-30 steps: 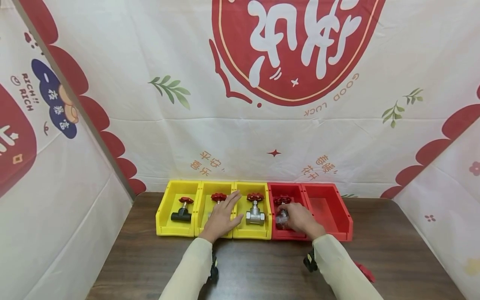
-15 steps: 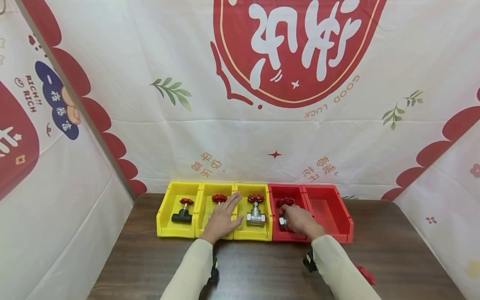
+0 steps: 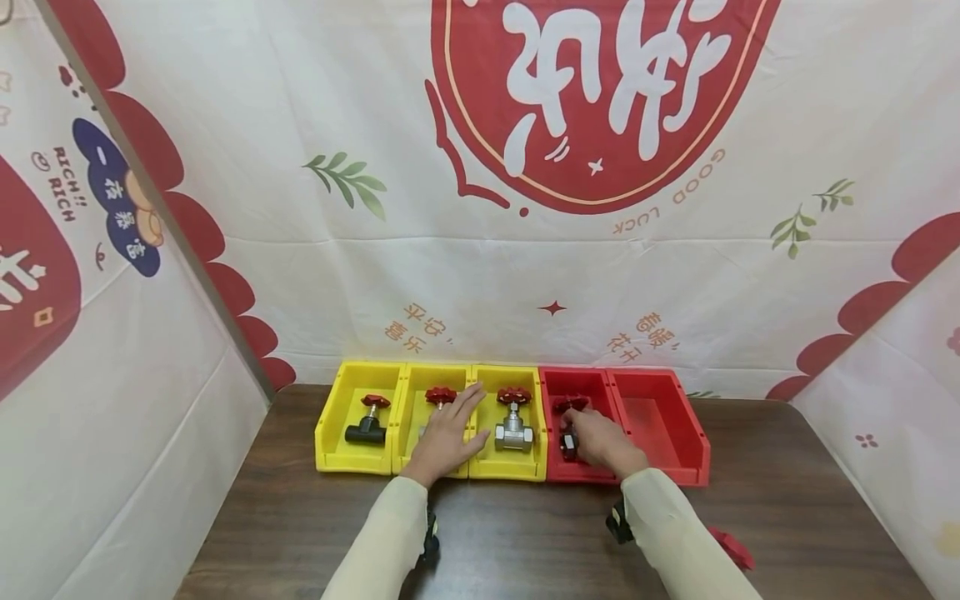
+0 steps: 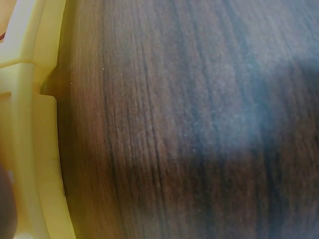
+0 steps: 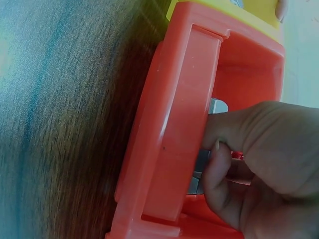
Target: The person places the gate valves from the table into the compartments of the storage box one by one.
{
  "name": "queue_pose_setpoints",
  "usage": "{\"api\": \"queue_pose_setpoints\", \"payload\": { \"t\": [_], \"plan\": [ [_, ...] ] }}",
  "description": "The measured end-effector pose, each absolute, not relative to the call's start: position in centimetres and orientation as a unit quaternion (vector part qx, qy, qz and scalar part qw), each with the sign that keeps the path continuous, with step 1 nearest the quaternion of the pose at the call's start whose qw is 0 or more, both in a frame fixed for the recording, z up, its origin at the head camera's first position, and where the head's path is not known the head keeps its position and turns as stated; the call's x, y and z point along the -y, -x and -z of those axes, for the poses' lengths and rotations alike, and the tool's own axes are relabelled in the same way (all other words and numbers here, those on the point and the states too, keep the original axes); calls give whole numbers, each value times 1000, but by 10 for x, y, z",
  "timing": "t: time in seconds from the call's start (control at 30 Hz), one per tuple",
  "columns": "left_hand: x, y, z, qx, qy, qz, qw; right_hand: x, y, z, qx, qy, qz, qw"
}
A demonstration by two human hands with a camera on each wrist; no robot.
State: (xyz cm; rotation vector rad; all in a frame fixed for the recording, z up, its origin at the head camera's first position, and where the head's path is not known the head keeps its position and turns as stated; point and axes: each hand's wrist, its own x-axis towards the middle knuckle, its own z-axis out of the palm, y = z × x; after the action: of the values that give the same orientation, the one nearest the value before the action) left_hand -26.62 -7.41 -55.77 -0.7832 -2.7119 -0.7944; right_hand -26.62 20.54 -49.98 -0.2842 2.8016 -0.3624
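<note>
In the head view, my right hand [image 3: 600, 437] reaches into the left red bin [image 3: 551, 379]. Its thumb and fingers pinch the body of a metal valve [image 3: 568, 447] whose red handwheel [image 3: 570, 403] points to the back. The right wrist view shows that grip from close by, with the hand covering most of the valve. My left hand [image 3: 447, 437] spreads its fingers over the middle yellow bin [image 3: 427, 372], partly hiding a second red-wheeled valve [image 3: 441, 395]. Whether it touches that valve, I cannot tell.
A black-bodied valve [image 3: 366, 430] lies in the left yellow bin, and a silver valve [image 3: 513, 431] in the right yellow one. The right red bin [image 3: 652, 421] holds nothing visible. Something red [image 3: 731, 548] shows beside the right sleeve on the wooden table [image 3: 517, 533].
The valve in my right hand has turned a little, its hex end now showing differently beside the fingers. My left hand stays in place over the middle yellow bin.
</note>
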Motion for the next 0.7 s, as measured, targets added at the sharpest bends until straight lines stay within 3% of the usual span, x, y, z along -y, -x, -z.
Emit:
{"api": "queue_pose_setpoints", "payload": {
  "t": [0.7],
  "plan": [
    [74, 266, 557, 917, 268, 277, 105, -206, 264, 491, -969, 106, 166, 151]
  ]
}}
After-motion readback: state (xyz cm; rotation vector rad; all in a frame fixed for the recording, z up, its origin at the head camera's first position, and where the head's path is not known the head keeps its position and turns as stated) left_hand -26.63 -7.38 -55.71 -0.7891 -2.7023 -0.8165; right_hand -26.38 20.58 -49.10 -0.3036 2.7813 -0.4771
